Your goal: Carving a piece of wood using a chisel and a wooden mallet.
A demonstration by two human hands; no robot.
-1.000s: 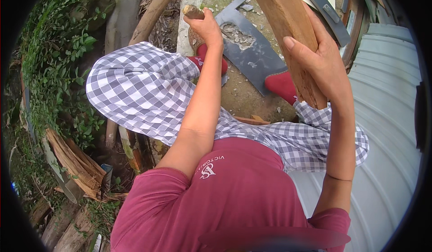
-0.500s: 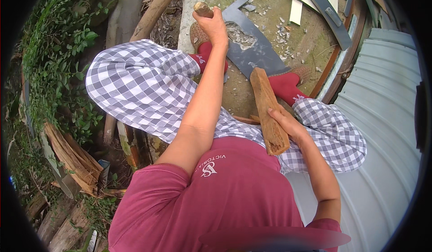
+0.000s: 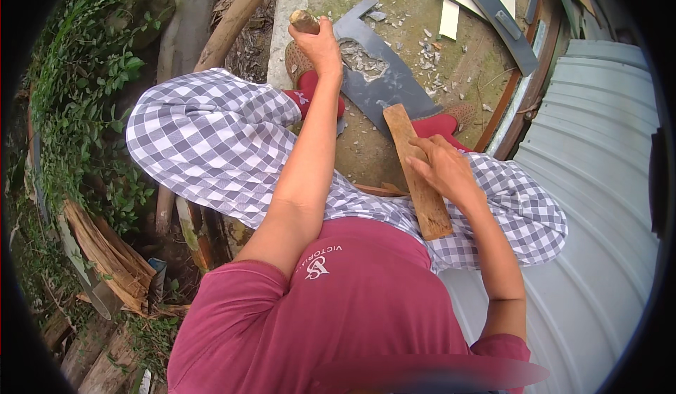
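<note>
My left hand [image 3: 320,47] is closed around a thick round wooden handle [image 3: 304,21], its cut end pointing up; whatever lies beyond my fist is hidden. My right hand [image 3: 447,172] is over a long block of wood [image 3: 422,195], thumb and fingers spread apart, fingertips at its right edge. The block slants between my legs, its near end against my checked trousers and its far end over a dark grey flat panel [image 3: 380,77]. That panel lies on the ground between my feet, with a ragged patch of pale broken bits in its middle.
Pale chips [image 3: 435,63] are scattered over the mossy ground. White strips [image 3: 448,19] and a curved grey strip [image 3: 501,21] lie at the far right. Corrugated metal sheeting [image 3: 584,154] is on the right; logs [image 3: 243,14], split wood [image 3: 109,257] and green plants are on the left.
My right hand has loosened from the block's side and spread over it farther along. The block has turned, showing a narrower face. My left hand keeps its grip.
</note>
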